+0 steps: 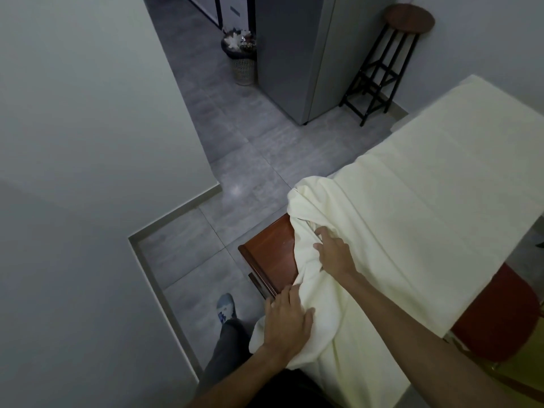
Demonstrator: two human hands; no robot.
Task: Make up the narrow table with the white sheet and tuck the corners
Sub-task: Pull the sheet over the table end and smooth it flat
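Left forearm reaching up from the bottom edge, left hand spread flat with palm down on a bunched fold of the white sheet at the near left corner of the narrow table; pressing rather than clenching, fingers splayed over the cloth, nothing pinched that can be seen. Right hand a little farther along the same left edge, fingers curled into the gathered cloth, seemingly gripping a fold, though the fingertips are buried in it. Sheet spread smooth along the table top toward the far end, hanging over the right edge, rumpled and heaped only at the near left corner. Bare reddish-brown wood of the table exposed just beside the heap, at the left edge. Red padded surface showing below the sheet's hem on the right. On the grey tiled floor, a shoe and dark trouser leg near the table's corner. Well beyond the far end, a tall round-topped stool against the wall, and a wastebasket beside a grey cabinet.
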